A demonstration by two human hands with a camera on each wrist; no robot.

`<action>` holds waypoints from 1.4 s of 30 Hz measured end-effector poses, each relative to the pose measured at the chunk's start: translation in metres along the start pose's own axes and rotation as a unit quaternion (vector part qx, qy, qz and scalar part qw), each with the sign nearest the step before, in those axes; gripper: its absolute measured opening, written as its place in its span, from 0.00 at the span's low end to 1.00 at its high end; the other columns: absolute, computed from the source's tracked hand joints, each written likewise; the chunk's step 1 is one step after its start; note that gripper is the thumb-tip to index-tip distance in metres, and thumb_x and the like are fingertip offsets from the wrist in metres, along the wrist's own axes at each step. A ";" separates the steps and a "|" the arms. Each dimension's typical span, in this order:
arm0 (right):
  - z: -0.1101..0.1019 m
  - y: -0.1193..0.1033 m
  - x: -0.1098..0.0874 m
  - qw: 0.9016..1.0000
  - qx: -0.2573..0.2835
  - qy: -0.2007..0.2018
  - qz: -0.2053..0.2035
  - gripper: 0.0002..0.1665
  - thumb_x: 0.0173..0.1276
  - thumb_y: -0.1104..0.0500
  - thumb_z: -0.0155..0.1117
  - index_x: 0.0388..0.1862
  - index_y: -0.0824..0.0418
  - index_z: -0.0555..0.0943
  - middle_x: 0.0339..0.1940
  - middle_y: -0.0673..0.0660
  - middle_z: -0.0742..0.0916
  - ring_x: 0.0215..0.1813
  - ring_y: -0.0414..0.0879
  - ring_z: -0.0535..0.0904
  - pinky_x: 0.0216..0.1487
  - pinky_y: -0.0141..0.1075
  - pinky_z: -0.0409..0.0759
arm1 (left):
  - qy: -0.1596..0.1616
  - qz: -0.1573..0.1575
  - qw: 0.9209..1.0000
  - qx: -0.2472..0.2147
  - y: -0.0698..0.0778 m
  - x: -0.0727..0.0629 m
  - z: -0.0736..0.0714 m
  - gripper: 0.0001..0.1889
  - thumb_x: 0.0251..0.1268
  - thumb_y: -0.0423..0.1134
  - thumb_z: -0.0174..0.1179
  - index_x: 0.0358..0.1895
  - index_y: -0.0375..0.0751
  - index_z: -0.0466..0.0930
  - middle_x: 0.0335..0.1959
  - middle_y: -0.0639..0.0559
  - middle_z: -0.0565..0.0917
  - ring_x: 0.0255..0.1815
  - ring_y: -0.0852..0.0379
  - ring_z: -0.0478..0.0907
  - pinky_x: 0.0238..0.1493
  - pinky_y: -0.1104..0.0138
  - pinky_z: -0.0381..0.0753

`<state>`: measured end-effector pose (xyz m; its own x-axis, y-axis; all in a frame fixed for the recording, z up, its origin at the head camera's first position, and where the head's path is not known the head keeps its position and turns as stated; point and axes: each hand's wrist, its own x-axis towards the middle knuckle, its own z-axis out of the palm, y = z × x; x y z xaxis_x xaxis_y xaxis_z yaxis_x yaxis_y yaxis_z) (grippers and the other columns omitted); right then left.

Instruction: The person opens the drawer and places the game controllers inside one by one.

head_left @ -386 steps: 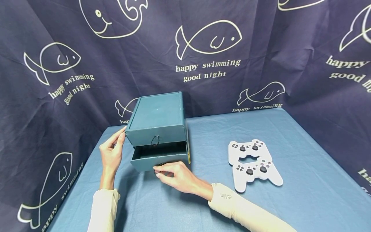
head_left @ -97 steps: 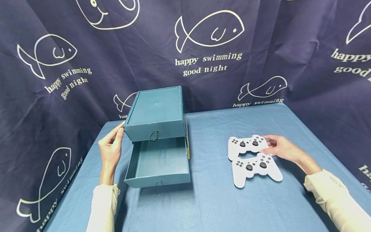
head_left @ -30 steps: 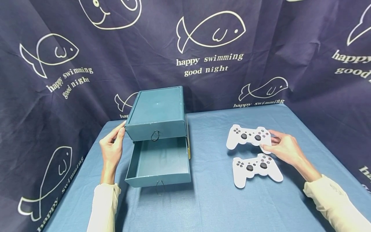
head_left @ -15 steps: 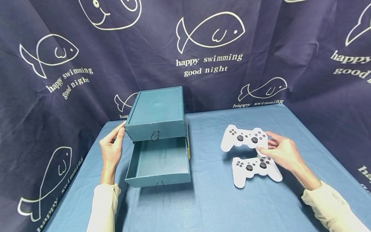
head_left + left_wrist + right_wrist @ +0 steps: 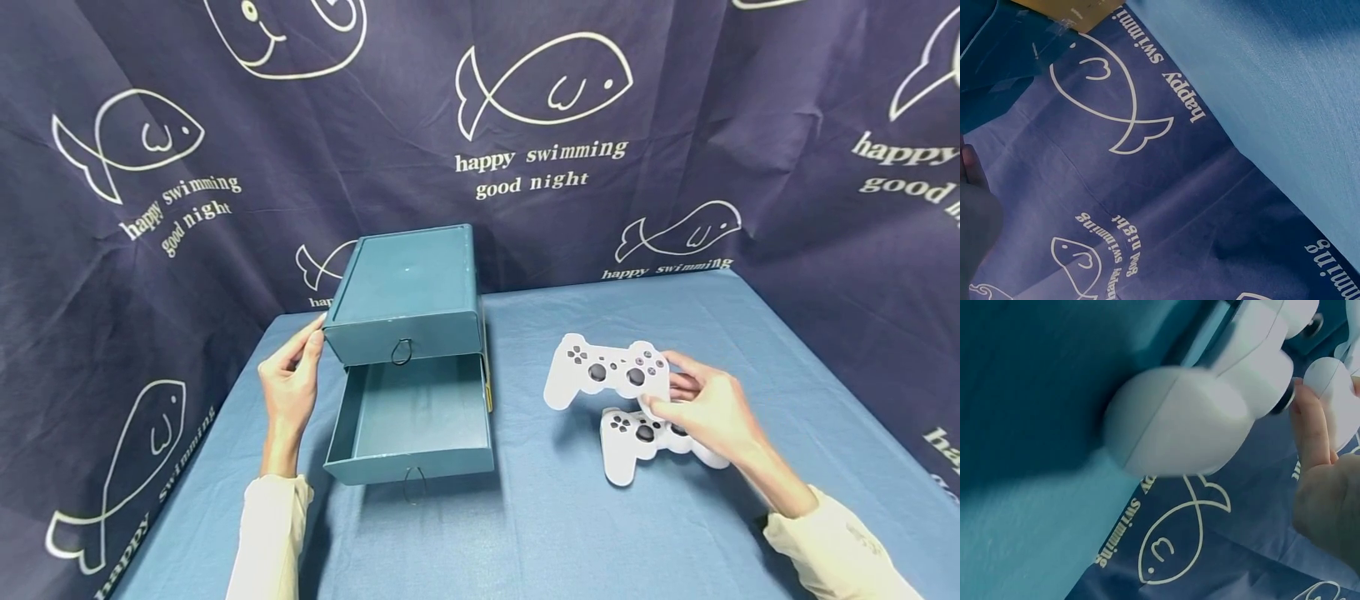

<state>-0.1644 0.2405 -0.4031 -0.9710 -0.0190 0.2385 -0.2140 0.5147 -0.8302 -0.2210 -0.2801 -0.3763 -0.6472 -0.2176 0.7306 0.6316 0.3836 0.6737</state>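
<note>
Game controller [image 5: 615, 377] hangs above the blue cloth [image 5: 540, 525], and the relation that seems to count is with the pulled-out lower drawer [image 5: 427, 408]: in the head view the drawer lies between eight and nine o'clock from the controller, well apart. The controller's long axis tilts slightly, from between nine and ten o'clock to between three and four. The right hand [image 5: 708, 408] grips that latter end, thumb in front, fingers behind. The left hand [image 5: 291, 379] is nearer the drawer, its thumb and fingers narrowly parted at the left front corner of the cabinet [image 5: 408, 283]; whether it pinches or merely presses, I cannot tell. A second controller [image 5: 622, 446] lies at about five o'clock from the first, partly behind the right hand.
</note>
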 end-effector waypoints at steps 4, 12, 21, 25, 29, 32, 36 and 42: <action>0.006 -0.006 -0.002 1.000 0.009 -0.002 -0.010 0.42 0.61 0.62 0.79 0.72 0.72 0.73 0.53 0.75 0.86 0.42 0.26 0.82 0.40 0.24 0.81 | 0.001 0.000 1.000 0.001 0.000 0.000 0.000 0.15 0.73 0.25 0.61 0.59 0.34 0.86 0.53 0.39 0.87 0.50 0.66 0.84 0.50 0.73 0.76; 0.015 -0.022 -0.005 0.999 0.044 -0.008 -0.021 0.40 0.60 0.65 0.78 0.71 0.71 0.74 0.52 0.73 0.87 0.43 0.27 0.83 0.40 0.26 0.82 | 0.000 0.001 1.000 0.001 0.001 0.000 0.000 0.15 0.73 0.25 0.61 0.59 0.35 0.87 0.52 0.38 0.87 0.48 0.66 0.84 0.48 0.73 0.76; 0.023 -0.041 -0.007 0.998 0.064 -0.007 -0.020 0.41 0.58 0.68 0.78 0.71 0.70 0.75 0.52 0.72 0.87 0.44 0.28 0.84 0.42 0.27 0.83 | 0.004 0.012 1.000 0.002 0.002 0.001 0.001 0.15 0.73 0.22 0.60 0.59 0.30 0.85 0.52 0.37 0.87 0.49 0.67 0.84 0.49 0.75 0.75; 0.028 -0.048 -0.007 0.997 0.068 -0.008 -0.025 0.41 0.57 0.68 0.78 0.71 0.70 0.75 0.51 0.70 0.88 0.44 0.29 0.85 0.42 0.28 0.83 | 0.003 0.010 1.000 0.001 0.001 0.001 0.001 0.15 0.73 0.23 0.60 0.59 0.31 0.85 0.52 0.39 0.87 0.49 0.67 0.84 0.49 0.74 0.76; 0.034 -0.055 -0.006 0.996 0.081 -0.019 -0.031 0.41 0.57 0.68 0.78 0.71 0.68 0.76 0.51 0.69 0.88 0.45 0.31 0.85 0.42 0.29 0.84 | 0.001 0.008 1.000 0.000 0.000 0.000 0.000 0.15 0.73 0.24 0.61 0.59 0.34 0.86 0.52 0.39 0.87 0.50 0.66 0.84 0.51 0.73 0.76; 0.038 -0.061 -0.005 0.994 0.096 -0.028 -0.034 0.40 0.57 0.69 0.77 0.70 0.68 0.76 0.51 0.69 0.88 0.46 0.32 0.86 0.42 0.31 0.84 | 0.001 0.009 1.000 -0.001 -0.001 0.001 0.000 0.15 0.73 0.24 0.61 0.59 0.34 0.86 0.52 0.39 0.87 0.50 0.65 0.84 0.51 0.73 0.77; 0.044 -0.068 -0.003 0.994 0.102 -0.031 -0.034 0.40 0.57 0.68 0.76 0.70 0.70 0.76 0.52 0.69 0.88 0.46 0.36 0.87 0.44 0.32 0.84 | 0.004 0.013 1.000 0.002 0.001 0.001 0.001 0.15 0.72 0.22 0.60 0.59 0.31 0.85 0.52 0.36 0.87 0.51 0.66 0.84 0.52 0.74 0.76; 0.055 -0.080 -0.001 0.995 0.080 -0.046 -0.028 0.42 0.56 0.65 0.78 0.71 0.69 0.76 0.53 0.67 0.88 0.50 0.51 0.88 0.47 0.35 0.84 | 0.009 0.015 1.000 0.008 0.003 0.001 0.002 0.15 0.72 0.22 0.60 0.59 0.29 0.85 0.52 0.33 0.86 0.50 0.68 0.84 0.51 0.75 0.75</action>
<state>-0.1523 0.1524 -0.3643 -0.9609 -0.1263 0.2462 -0.2759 0.3685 -0.8877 -0.2207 -0.2774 -0.3742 -0.6201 -0.2218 0.7525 0.6437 0.4045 0.6496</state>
